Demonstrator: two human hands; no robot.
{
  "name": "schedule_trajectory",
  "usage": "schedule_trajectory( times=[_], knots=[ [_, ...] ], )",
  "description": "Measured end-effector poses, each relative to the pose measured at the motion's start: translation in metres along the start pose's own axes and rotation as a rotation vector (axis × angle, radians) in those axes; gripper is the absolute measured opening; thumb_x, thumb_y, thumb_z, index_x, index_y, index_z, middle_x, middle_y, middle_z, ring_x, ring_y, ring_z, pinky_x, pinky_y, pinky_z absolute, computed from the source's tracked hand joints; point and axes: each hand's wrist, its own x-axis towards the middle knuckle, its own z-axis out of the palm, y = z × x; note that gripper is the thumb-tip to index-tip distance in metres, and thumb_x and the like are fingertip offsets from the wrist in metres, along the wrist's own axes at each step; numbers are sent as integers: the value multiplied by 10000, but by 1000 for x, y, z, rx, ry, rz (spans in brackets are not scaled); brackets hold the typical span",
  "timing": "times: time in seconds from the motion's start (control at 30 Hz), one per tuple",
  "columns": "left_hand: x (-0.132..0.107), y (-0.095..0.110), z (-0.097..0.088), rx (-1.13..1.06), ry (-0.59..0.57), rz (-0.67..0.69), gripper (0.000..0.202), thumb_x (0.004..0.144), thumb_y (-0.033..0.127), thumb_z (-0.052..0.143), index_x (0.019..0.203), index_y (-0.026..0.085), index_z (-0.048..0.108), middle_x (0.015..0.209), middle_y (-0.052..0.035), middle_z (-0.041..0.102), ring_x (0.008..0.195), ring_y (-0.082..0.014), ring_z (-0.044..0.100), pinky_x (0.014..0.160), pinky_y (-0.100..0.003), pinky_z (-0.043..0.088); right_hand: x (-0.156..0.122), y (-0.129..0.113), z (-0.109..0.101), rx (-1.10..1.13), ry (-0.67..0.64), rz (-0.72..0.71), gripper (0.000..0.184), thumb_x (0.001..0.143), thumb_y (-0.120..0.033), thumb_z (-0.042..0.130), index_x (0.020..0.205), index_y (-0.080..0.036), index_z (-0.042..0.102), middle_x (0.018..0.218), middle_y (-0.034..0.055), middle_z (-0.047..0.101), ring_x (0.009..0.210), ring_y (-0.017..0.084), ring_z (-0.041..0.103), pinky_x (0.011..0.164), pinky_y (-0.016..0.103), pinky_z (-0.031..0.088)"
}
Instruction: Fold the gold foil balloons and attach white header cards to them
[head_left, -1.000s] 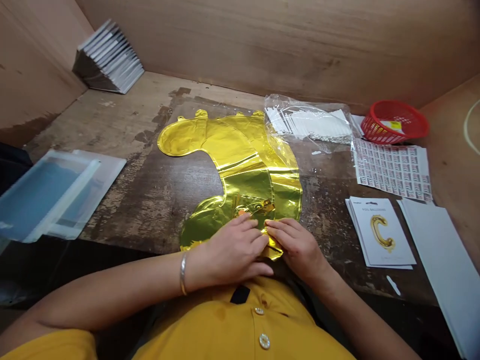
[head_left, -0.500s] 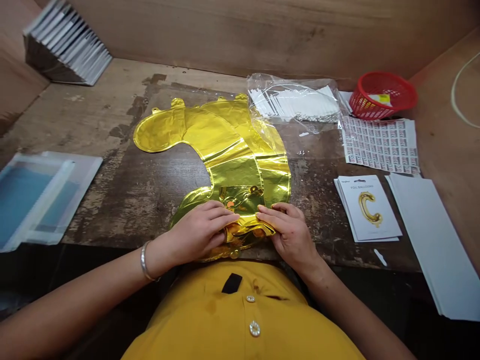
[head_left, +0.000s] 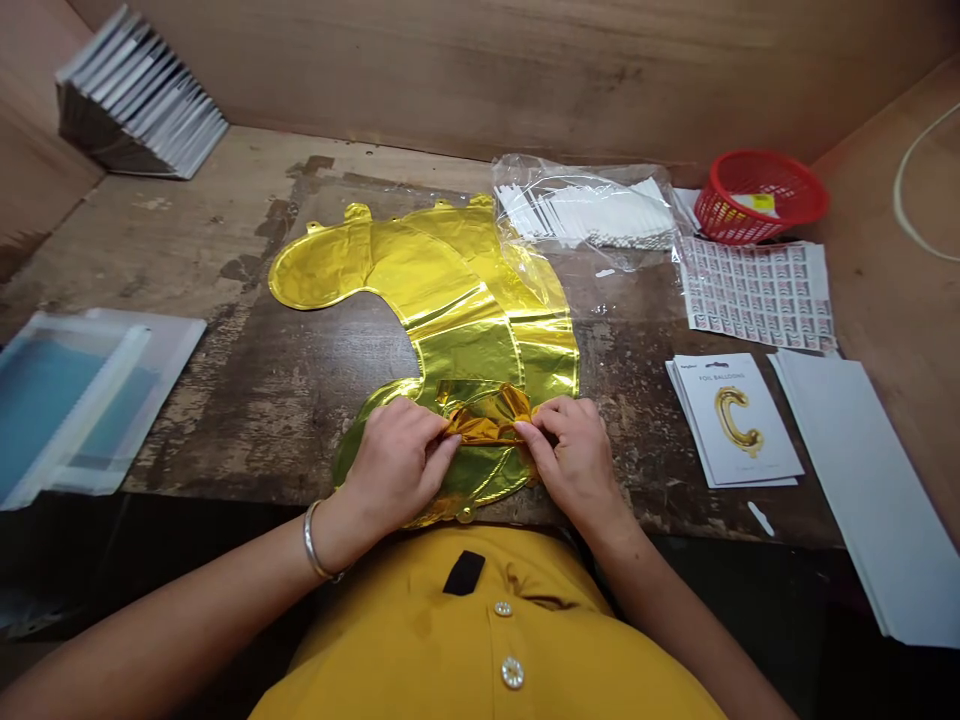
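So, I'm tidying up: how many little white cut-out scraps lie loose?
2: one scrap near the clear bag, another scrap just below the C card. More may be hidden under the gold foil.

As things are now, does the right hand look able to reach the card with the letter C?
Probably yes. Only table surface shows between the right hand and the card, though the hand, pinching gold foil, would first have to let go.
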Motion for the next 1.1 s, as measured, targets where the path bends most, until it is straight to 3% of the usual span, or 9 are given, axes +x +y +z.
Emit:
schedule_trajectory(
  times=[0.1,0.17,0.33,0.43,0.57,0.8,0.93,1.03,1.1],
  knots=[
    [3,1,1,11,8,-52,146,887,271,589,966,148,592,711,-19,601,686,-195,544,664,-347,434,3,-3,1,-71,-22,8,243,900,-301,605,680,-197,598,802,46,626,818,221,504,751,356,400],
    [4,1,2,73,36,-18,318,895,229,575,1192,122,536,811,-52,654,751,-214,593,715,-370,468,5,-4,1,-103,-37,7,244,888,-299,623,670,-196,587,802,43,622,823,225,511,751,362,402],
    [6,1,5,266,57,363,270,919,176,539,1177,217,606,1368,-78,571,1323,-326,448,1113,-568,253,8,-5,1,-182,-9,-2,236,841,-302,677,654,-202,572,804,73,626,839,259,550,728,395,464],
    [8,-3,7,230,-57,447,283,934,123,484,1182,165,616,1332,-73,610,1304,-294,493,1167,-553,175,7,0,3,-134,73,-209,72,885,-213,599,888,-173,659,1108,141,662,1125,300,545,926,457,477],
    [10,-11,6,161,-125,428,333,945,119,439,1235,143,600,1340,-107,598,1245,-270,562,1128,-512,309,6,12,2,27,-150,-501,348,921,-157,509,1261,-161,581,1368,121,577,1334,230,457,1109,438,399],
    [1,-24,5,76,-166,403,393,966,267,458,1332,146,534,1399,-110,546,1319,-270,490,1085,-475,412,12,7,11,107,-133,-372,407,793,-69,550,1177,-170,640,1308,110,631,1262,229,545,1095,431,422],
    [6,-35,-14,92,-42,457,288,953,294,463,1161,213,645,1188,-66,697,1106,-259,655,999,-450,494,15,-5,17,103,-66,-381,292,856,-49,509,1066,-145,687,1188,121,699,1167,221,616,1049,377,454],
    [30,-34,-40,51,111,379,196,928,300,492,1018,304,666,985,21,745,913,-230,712,884,-409,552,13,4,-10,263,36,-255,293,876,-84,518,1083,-183,700,1062,74,744,995,188,687,913,324,530],
    [56,-18,-46,0,210,254,206,929,297,500,1079,315,641,995,25,732,872,-201,710,803,-352,572,2,26,-42,466,245,-57,287,891,-133,525,1101,-216,702,1005,37,755,907,169,700,824,307,555]
  ],
)
